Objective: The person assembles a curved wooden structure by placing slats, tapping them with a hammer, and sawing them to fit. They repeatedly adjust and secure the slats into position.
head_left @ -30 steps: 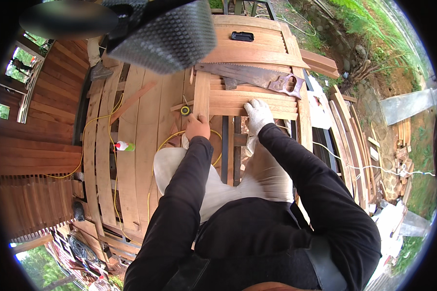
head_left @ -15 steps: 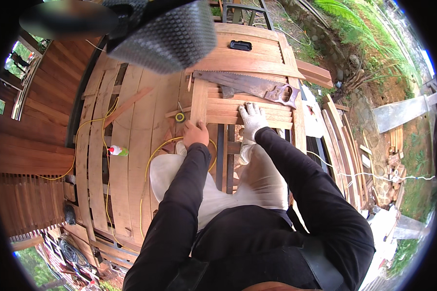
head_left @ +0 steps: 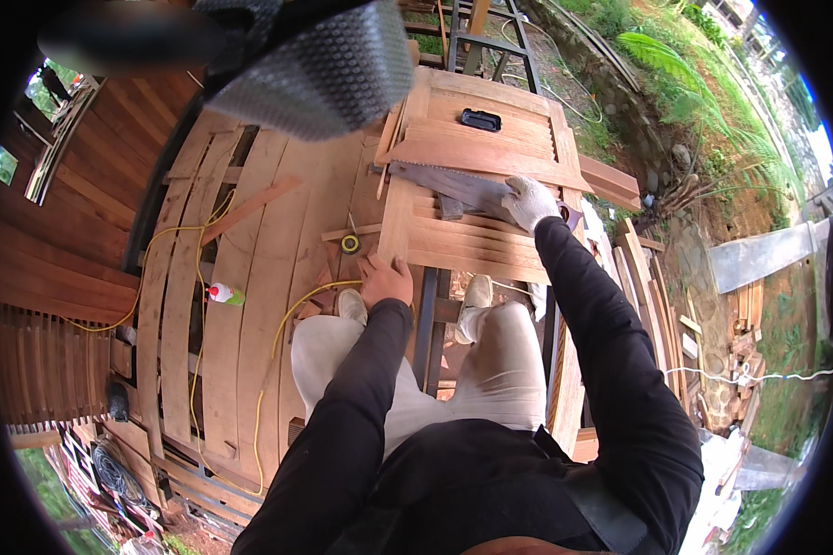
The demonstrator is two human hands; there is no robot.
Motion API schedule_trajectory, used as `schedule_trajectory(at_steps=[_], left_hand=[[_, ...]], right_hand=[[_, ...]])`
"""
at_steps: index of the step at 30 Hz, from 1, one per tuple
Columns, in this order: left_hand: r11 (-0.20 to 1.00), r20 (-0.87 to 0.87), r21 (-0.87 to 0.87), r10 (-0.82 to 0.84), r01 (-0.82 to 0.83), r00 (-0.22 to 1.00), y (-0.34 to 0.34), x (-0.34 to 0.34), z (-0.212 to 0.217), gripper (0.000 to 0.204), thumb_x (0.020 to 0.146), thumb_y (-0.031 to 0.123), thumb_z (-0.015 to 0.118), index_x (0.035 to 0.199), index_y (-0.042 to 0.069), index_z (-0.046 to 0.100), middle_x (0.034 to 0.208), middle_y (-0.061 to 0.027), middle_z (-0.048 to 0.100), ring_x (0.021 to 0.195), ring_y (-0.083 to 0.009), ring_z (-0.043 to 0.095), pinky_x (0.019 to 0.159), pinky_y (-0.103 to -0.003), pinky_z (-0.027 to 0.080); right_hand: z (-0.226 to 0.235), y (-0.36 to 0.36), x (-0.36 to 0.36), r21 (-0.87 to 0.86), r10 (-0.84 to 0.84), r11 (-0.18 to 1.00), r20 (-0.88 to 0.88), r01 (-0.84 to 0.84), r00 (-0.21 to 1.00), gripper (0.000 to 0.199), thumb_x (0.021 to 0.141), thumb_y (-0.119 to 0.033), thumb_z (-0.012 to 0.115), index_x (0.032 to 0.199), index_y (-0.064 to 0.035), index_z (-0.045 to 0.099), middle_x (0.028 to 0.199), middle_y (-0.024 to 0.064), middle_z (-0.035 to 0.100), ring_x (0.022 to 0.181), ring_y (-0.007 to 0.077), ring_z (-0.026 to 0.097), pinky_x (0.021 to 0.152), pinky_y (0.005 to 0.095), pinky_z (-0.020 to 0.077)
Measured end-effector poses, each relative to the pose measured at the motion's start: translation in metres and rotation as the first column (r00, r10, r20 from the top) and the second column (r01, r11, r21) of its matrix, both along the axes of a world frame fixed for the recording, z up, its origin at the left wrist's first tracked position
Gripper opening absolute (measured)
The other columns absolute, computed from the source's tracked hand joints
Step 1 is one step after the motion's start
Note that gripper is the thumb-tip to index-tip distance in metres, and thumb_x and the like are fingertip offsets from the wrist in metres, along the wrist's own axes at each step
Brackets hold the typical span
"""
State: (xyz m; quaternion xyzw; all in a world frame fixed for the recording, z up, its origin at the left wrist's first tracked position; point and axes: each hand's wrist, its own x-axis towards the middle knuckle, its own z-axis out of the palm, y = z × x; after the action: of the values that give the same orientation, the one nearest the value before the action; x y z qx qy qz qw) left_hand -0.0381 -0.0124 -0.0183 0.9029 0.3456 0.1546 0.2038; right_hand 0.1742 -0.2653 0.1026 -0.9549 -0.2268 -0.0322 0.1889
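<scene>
A hand saw lies across a slatted wooden panel, its dark blade (head_left: 453,184) toothed side away from me. My right hand (head_left: 530,203), in a white glove, is closed over the blade close to the wooden handle (head_left: 569,216), which my hand and sleeve partly cover. My bare left hand (head_left: 385,281) grips the near left corner of the slatted panel (head_left: 477,248). Beneath the blade sits a small dark block (head_left: 451,207). Just beyond the saw, a long thin board (head_left: 477,157) rests across the panels.
A black tray (head_left: 481,119) sits on the farther panel. Left of my hand are a yellow tape measure (head_left: 350,243) and a yellow cord (head_left: 278,370) on the planks. A white-and-green bottle (head_left: 225,294) lies farther left. Stacked boards (head_left: 643,291) stand at right.
My right hand has moved from the slats up and right onto the saw, closing over it. My left hand stays at the panel's corner. The whole view has shifted slightly.
</scene>
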Motion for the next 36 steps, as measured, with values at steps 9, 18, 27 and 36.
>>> schedule_trajectory(at_steps=[9, 18, 27, 36], left_hand=[[1.000, -0.089, -0.001, -0.018, 0.018, 0.996, 0.002, -0.003, 0.016, 0.051, 0.098, 0.048, 0.063, 0.116, 0.001, 0.053, 0.113, -0.0200, 0.064, 0.103, -0.0395, 0.069, 0.081, -0.052, 0.060], [0.993, -0.121, -0.110, -0.055, 0.041, 0.991, 0.002, -0.002, 0.025, 0.051, 0.098, 0.046, 0.063, 0.119, 0.002, 0.052, 0.117, -0.0221, 0.064, 0.108, -0.0431, 0.066, 0.087, -0.054, 0.056], [0.995, -0.122, -0.093, -0.041, 0.030, 0.992, 0.000, -0.001, 0.026, 0.052, 0.099, 0.047, 0.061, 0.122, 0.002, 0.051, 0.118, -0.0221, 0.064, 0.109, -0.0432, 0.066, 0.089, -0.053, 0.056], [0.992, -0.145, -0.121, -0.041, 0.023, 0.989, 0.001, 0.001, 0.026, 0.056, 0.099, 0.049, 0.060, 0.127, 0.001, 0.051, 0.118, -0.0243, 0.065, 0.107, -0.0435, 0.068, 0.089, -0.052, 0.057]], right_hand=[[-0.020, 0.073, 0.100, -0.175, 0.041, 0.984, 0.073, -0.028, 0.996, 0.033, 0.092, -0.022, 0.064, 0.121, -0.0116, 0.075, 0.124, 0.0184, 0.072, 0.114, 0.0376, 0.069, 0.102, 0.0464, 0.0551], [-0.017, 0.110, 0.161, -0.381, -0.018, 0.924, -0.068, -0.009, 0.998, 0.040, 0.093, -0.025, 0.064, 0.131, -0.0164, 0.073, 0.138, 0.0166, 0.066, 0.127, 0.0358, 0.064, 0.107, 0.0454, 0.0538], [0.003, 0.097, 0.164, -0.294, -0.052, 0.955, -0.274, -0.032, 0.960, 0.024, 0.085, -0.015, 0.072, 0.108, -0.0088, 0.071, 0.111, 0.0172, 0.076, 0.109, 0.0336, 0.072, 0.091, 0.0428, 0.0562], [0.004, 0.067, 0.137, -0.320, 0.164, 0.918, -0.230, -0.233, 0.959, 0.062, 0.086, -0.021, 0.075, 0.145, -0.0118, 0.061, 0.129, 0.0206, 0.069, 0.123, 0.0397, 0.065, 0.108, 0.0439, 0.0523]])
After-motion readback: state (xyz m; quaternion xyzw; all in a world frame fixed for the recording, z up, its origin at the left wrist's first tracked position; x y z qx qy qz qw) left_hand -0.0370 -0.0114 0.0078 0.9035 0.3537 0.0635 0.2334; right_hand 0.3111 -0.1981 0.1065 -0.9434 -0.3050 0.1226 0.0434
